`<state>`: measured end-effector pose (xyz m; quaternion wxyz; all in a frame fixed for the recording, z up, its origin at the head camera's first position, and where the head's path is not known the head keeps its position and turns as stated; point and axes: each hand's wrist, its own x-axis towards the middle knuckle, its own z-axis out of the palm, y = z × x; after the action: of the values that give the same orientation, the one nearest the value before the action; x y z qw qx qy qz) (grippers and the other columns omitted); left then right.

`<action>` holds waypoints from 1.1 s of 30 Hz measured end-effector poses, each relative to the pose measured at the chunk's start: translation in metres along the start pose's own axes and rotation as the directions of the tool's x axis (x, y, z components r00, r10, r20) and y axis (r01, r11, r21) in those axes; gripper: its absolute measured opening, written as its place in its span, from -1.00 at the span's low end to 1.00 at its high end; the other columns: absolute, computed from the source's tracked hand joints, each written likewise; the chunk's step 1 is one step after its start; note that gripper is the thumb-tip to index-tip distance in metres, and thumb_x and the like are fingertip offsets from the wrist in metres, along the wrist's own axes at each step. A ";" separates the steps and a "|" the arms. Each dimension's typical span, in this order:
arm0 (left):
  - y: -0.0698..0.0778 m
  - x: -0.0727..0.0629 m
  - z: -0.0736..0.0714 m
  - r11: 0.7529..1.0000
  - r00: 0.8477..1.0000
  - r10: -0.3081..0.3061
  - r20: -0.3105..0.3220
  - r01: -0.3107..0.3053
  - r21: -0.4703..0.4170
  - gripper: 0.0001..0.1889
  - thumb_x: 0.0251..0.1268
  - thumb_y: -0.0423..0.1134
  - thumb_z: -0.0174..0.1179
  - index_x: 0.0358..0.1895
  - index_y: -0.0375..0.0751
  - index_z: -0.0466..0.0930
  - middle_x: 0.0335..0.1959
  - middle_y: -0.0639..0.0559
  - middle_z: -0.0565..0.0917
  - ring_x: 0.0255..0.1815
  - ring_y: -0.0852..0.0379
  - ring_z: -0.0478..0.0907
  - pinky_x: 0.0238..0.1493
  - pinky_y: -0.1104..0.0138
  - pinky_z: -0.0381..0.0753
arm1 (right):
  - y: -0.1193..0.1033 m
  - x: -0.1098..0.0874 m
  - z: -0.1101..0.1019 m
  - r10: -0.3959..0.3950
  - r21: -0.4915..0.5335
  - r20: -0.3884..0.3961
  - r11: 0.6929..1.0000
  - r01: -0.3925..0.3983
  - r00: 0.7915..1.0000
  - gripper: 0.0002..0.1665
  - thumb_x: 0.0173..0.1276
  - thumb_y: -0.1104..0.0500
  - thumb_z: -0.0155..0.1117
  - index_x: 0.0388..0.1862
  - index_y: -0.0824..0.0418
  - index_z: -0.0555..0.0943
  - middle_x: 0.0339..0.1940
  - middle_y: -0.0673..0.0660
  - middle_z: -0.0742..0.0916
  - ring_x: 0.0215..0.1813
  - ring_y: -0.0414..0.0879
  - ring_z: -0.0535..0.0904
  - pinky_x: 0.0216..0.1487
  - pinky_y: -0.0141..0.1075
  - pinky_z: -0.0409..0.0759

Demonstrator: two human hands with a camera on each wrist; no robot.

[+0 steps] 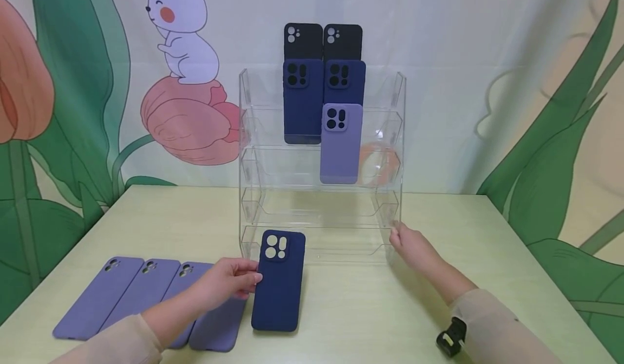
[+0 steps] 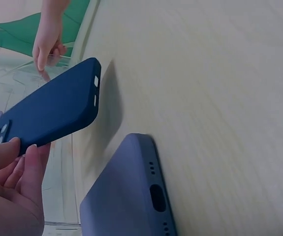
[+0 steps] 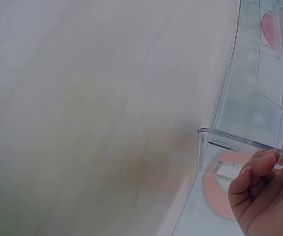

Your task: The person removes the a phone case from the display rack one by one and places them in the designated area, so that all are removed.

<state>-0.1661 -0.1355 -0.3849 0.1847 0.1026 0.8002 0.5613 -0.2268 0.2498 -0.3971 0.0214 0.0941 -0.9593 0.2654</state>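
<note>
My left hand point(image 1: 229, 284) pinches a navy blue phone case point(image 1: 279, 288) by its left edge, thumb in front and fingers behind. The case stands nearly upright over the table, camera cutouts at the top, in front of a clear acrylic tiered display rack point(image 1: 322, 236). In the left wrist view, the lower end of the navy case point(image 2: 57, 105) points away from the fingers. My right hand point(image 1: 411, 247) grips the right side edge of the rack near its bottom; in the right wrist view, curled fingers point(image 3: 260, 167) hold that edge.
Several greyish-purple phone cases point(image 1: 104, 299) lie in a row at the table's left. Upper rack tiers hold two black cases point(image 1: 303, 41), two navy cases point(image 1: 302, 106) and a lavender case point(image 1: 341, 150). Behind hangs a printed cloth point(image 1: 439, 109). A black device point(image 1: 450, 338) is at the right sleeve.
</note>
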 end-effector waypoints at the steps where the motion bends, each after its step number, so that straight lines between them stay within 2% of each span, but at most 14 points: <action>1: -0.001 0.000 0.000 1.000 1.000 -0.003 0.007 0.003 0.006 -0.57 0.30 -0.36 0.13 0.10 -0.67 0.37 -0.17 -0.28 0.65 -0.27 0.02 0.63 -0.25 0.17 0.64 | 0.000 0.000 0.000 -0.002 -0.002 -0.002 1.000 0.002 1.000 -0.41 0.43 0.21 -0.31 0.29 0.62 0.17 -0.77 0.00 0.28 -0.73 -0.21 0.06 -0.71 -0.42 0.13; 9: -0.007 -0.002 0.004 0.997 0.999 -0.011 0.031 0.009 0.077 -0.66 0.19 -0.38 0.23 -0.05 -0.60 0.48 -0.38 -0.14 0.68 -0.45 0.08 0.62 -0.41 0.21 0.64 | 0.000 0.000 0.000 -0.015 -0.004 -0.011 1.000 0.015 1.000 -0.42 0.40 0.23 -0.30 0.27 0.62 0.19 -0.76 0.01 0.28 -0.73 -0.21 0.03 -0.69 -0.41 0.11; 12: -0.009 -0.002 0.005 0.994 1.000 -0.015 0.027 0.013 0.106 -0.57 0.12 -0.38 0.28 0.03 -0.56 0.45 -0.44 -0.04 0.66 -0.51 0.10 0.61 -0.48 0.24 0.62 | 0.000 0.000 0.000 -0.030 -0.003 -0.017 1.000 0.030 0.999 -0.42 0.37 0.25 -0.29 0.26 0.64 0.20 -0.73 0.02 0.29 -0.72 -0.21 0.00 -0.68 -0.40 0.10; 16: -0.008 -0.004 0.006 0.987 1.000 -0.022 0.017 0.019 0.161 -0.35 0.05 -0.38 0.34 0.23 -0.50 0.30 -0.50 0.01 0.62 -0.59 0.09 0.59 -0.57 0.24 0.59 | 0.000 0.000 0.000 -0.031 -0.005 -0.015 0.999 0.031 0.999 -0.42 0.37 0.26 -0.28 0.26 0.64 0.20 -0.73 0.01 0.28 -0.71 -0.21 -0.01 -0.67 -0.39 0.10; 21: -0.007 -0.006 0.009 0.962 0.999 -0.015 -0.030 0.022 0.273 -0.24 -0.01 -0.38 0.38 0.31 -0.42 0.23 -0.57 0.02 0.56 -0.67 0.07 0.56 -0.63 0.26 0.55 | 0.001 -0.001 0.001 -0.021 -0.014 -0.013 1.000 0.021 1.000 -0.42 0.38 0.24 -0.29 0.27 0.62 0.20 -0.76 -0.01 0.25 -0.71 -0.21 0.00 -0.68 -0.39 0.11; 23: -0.007 -0.006 0.012 0.933 0.999 -0.005 -0.053 0.024 0.358 -0.21 -0.03 -0.36 0.40 0.32 -0.39 0.22 -0.61 0.04 0.54 -0.70 0.10 0.54 -0.59 0.28 0.54 | 0.001 -0.001 0.001 -0.025 -0.020 -0.013 1.000 0.025 1.000 -0.42 0.39 0.24 -0.29 0.27 0.63 0.20 -0.77 -0.02 0.24 -0.71 -0.20 0.01 -0.68 -0.39 0.11; 26: -0.007 -0.007 0.015 0.875 0.997 0.002 -0.077 0.036 0.484 -0.16 -0.07 -0.30 0.44 0.33 -0.35 0.21 -0.65 0.10 0.52 -0.73 0.16 0.50 -0.54 0.30 0.51 | 0.001 -0.001 0.002 -0.031 -0.020 -0.013 0.999 0.030 0.999 -0.42 0.39 0.24 -0.29 0.26 0.63 0.21 -0.78 -0.03 0.23 -0.72 -0.21 0.01 -0.68 -0.40 0.12; 30: -0.005 -0.006 0.020 0.799 0.997 0.005 -0.078 0.043 0.600 -0.12 -0.06 -0.21 0.44 0.36 -0.29 0.17 -0.74 0.14 0.50 -0.78 0.19 0.46 -0.57 0.31 0.45 | 0.001 0.000 0.002 -0.032 -0.016 -0.011 0.999 0.032 0.999 -0.42 0.39 0.24 -0.29 0.28 0.62 0.20 -0.80 -0.04 0.23 -0.73 -0.22 0.02 -0.69 -0.41 0.12; 32: -0.004 -0.005 0.021 0.751 0.996 0.016 -0.082 0.042 0.659 -0.12 -0.05 -0.15 0.44 0.37 -0.25 0.18 -0.77 0.14 0.47 -0.78 0.19 0.43 -0.59 0.29 0.42 | 0.002 0.001 0.002 -0.029 -0.014 -0.011 0.999 0.029 1.000 -0.41 0.39 0.23 -0.29 0.28 0.62 0.19 -0.81 -0.05 0.23 -0.73 -0.22 0.02 -0.70 -0.42 0.10; 33: -0.004 -0.005 0.022 0.719 0.996 0.024 -0.085 0.042 0.694 -0.13 -0.04 -0.11 0.43 0.37 -0.23 0.19 -0.77 0.14 0.47 -0.77 0.18 0.42 -0.60 0.28 0.42 | 0.002 0.001 0.002 -0.031 -0.013 -0.011 0.999 0.031 0.999 -0.41 0.39 0.24 -0.29 0.28 0.62 0.19 -0.81 -0.05 0.22 -0.73 -0.22 0.01 -0.70 -0.42 0.10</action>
<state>-0.1520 -0.1198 -0.3941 0.1000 0.1357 0.9600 0.2235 -0.2280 0.2502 -0.3996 0.0312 0.1072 -0.9593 0.2593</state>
